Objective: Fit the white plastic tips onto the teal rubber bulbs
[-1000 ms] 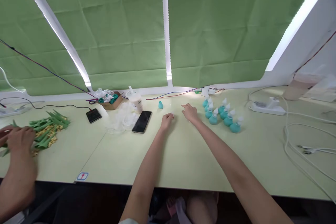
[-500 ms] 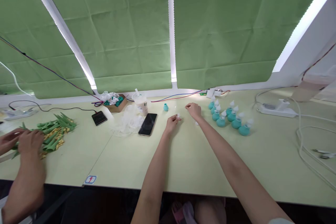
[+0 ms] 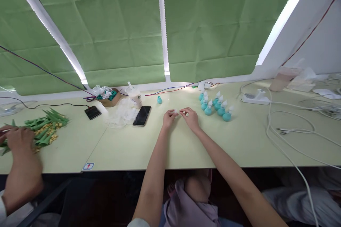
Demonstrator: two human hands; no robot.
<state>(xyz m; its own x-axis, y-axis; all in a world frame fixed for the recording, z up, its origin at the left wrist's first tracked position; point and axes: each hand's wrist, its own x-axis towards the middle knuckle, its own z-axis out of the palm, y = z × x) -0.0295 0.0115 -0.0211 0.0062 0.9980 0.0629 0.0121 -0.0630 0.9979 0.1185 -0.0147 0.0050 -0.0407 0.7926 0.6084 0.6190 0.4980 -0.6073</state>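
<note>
Over the middle of the pale table, my left hand (image 3: pixel 169 117) pinches a small whitish, see-through piece (image 3: pixel 175 112) whose kind I cannot make out. Close beside it, my right hand (image 3: pixel 190 117) has thumb and forefinger together at the end of that piece; anything between them is too small to name. One small teal bulb-shaped bottle (image 3: pixel 159 99) stands alone beyond my left hand, with no white tip on it. To the right of my hands, several teal bottles (image 3: pixel 208 110) with white pointed tips stand in two rows.
Left of my hands lie a black phone (image 3: pixel 142 116), crumpled clear plastic (image 3: pixel 121 114) and a drink cup (image 3: pixel 134 98). A cardboard box (image 3: pixel 108 101) holds scraps. A co-worker's hand (image 3: pixel 21 138) is over green and yellow pieces (image 3: pixel 44 133). A power strip (image 3: pixel 255 99) and white cables lie right.
My right hand has come left and down to meet my left hand, closing the gap between them. The view has shifted to the right.
</note>
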